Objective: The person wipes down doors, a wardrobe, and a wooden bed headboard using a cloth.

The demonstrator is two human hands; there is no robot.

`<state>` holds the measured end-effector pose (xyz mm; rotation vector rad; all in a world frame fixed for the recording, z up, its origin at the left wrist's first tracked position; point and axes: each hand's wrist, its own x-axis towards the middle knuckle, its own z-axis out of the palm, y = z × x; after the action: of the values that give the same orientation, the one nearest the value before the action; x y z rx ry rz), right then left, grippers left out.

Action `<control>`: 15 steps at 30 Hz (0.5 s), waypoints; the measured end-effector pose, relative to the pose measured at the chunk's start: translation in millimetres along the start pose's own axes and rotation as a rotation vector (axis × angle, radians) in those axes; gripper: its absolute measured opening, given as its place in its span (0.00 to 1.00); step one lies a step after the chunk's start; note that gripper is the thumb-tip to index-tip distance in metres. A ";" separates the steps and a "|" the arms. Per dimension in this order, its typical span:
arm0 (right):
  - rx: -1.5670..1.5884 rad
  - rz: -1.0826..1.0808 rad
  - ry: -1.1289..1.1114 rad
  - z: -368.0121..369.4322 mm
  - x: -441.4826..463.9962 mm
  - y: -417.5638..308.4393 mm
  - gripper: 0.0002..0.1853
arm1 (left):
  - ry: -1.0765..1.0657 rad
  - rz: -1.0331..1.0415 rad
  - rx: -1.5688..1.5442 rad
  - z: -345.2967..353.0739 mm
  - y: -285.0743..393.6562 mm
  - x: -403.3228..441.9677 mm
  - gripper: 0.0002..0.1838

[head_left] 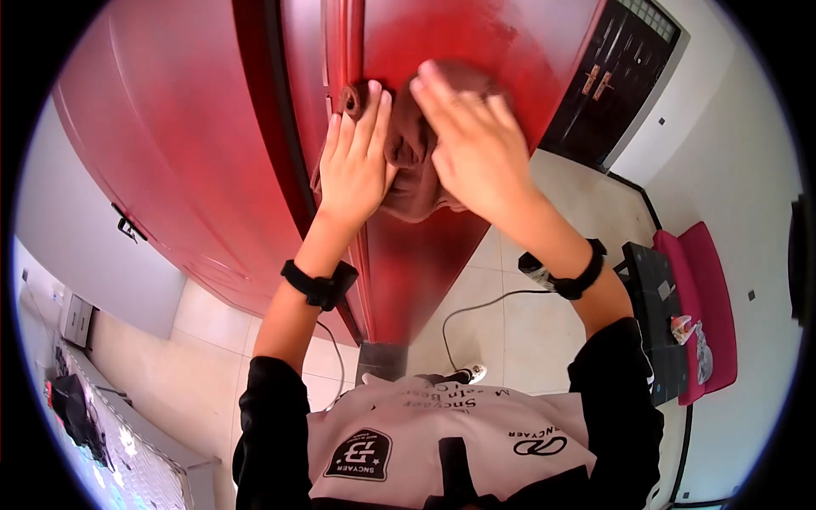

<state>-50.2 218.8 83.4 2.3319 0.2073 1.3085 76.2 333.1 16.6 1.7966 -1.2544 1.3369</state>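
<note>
A brown cloth (416, 194) lies bunched and folded against the glossy red door (421, 263). My left hand (355, 161) rests flat on its left part, fingers stretched upward, close to the door's raised edge moulding. A rolled bit of the cloth sticks out by those fingertips. My right hand (476, 140) presses on the right part of the cloth with fingers extended up and to the left; its thumb side faces the folds. Both palms are hidden.
Another red door panel (161, 144) stands at left, past a dark gap. A dark door (608, 85) is at upper right. At right are a magenta sofa (714, 297) and a black table (654, 293). Cables run from both wrist straps; one cable (476, 306) hangs over the tiled floor.
</note>
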 end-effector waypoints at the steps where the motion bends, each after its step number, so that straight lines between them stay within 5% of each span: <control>1: -0.007 0.063 0.005 -12.5 7.8 1.7 0.30 | 0.026 -0.005 0.000 -1.7 -3.5 6.3 0.35; 3: -0.063 0.049 0.124 -15.7 22.7 20.0 0.30 | 0.111 -0.105 -0.062 -8.2 -5.8 25.2 0.34; 15: 0.169 0.036 -0.189 12.0 4.0 -14.4 0.30 | 0.356 -0.060 -0.015 16.2 -17.1 15.5 0.37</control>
<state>-36.8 229.1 74.6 2.5956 0.2234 1.1156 99.3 320.8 27.1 1.4896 -1.0066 1.5263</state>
